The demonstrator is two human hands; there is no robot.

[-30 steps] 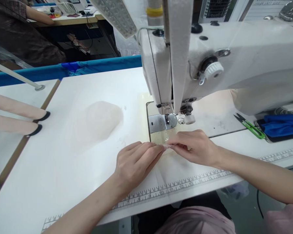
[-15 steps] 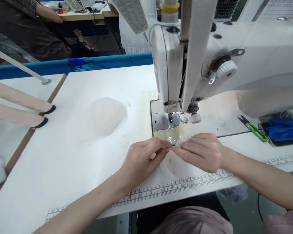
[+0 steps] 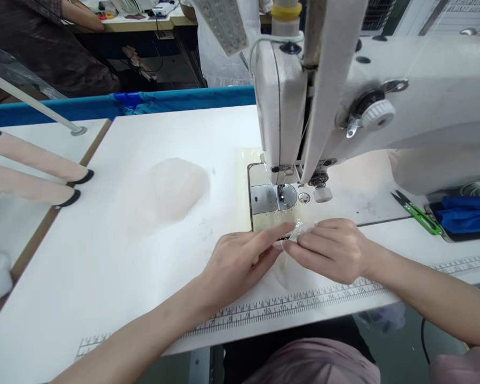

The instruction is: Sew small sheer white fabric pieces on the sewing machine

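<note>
1. Translucent material [image 3: 298,229] lies bunched between your hands, near the front edge of the table [image 3: 164,261], just short of the needle plate [image 3: 264,200].
2. Your right hand [image 3: 338,250] has its fingers curled in, pinching the material; your left hand [image 3: 238,261] touches it, forefinger stretched out, but I can't tell whether it grips.
3. Right behind your fingertips stands the sewing machine [image 3: 436,101], its head walling off the far side and its arm running past the table's right end.
4. A printed ruler [image 3: 280,306] follows the front edge, partly covered by your forearms.
5. Toward the right edge, green snips [image 3: 420,216] lie beside a dark tray [image 3: 449,234] with blue cloth [image 3: 470,213].
6. Two pink-covered rods [image 3: 36,154] end at the left edge; a co-worker [image 3: 64,48], cut off by the frame, is beyond the far edge.
7. Your fingers hide most of the material, and its outline is hard to make out.
</note>
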